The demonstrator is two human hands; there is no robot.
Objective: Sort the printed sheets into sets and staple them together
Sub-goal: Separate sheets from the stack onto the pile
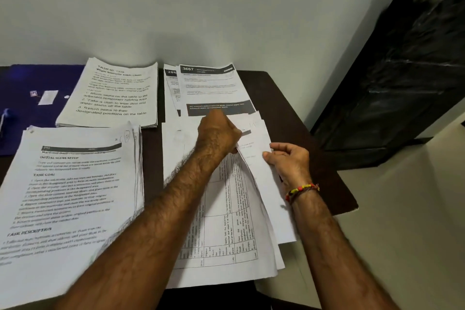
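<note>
- The near-right pile (226, 239) lies on the dark table (297, 118), its top sheets (266, 178) lifted off a page printed with a table.
- Our left hand (219, 133) is curled, reaching under those raised sheets; whether it pinches one we cannot tell.
- Our right hand (289, 161) pinches the lifted sheets' edge, thumb on top.
- We should peel one sheet at a time, read its header, then drop it squarely on its match: the "3667" pile (214, 88), the "Wipe" pile (113, 95) or the near-left pile (70, 184).
- We see no stapler.
</note>
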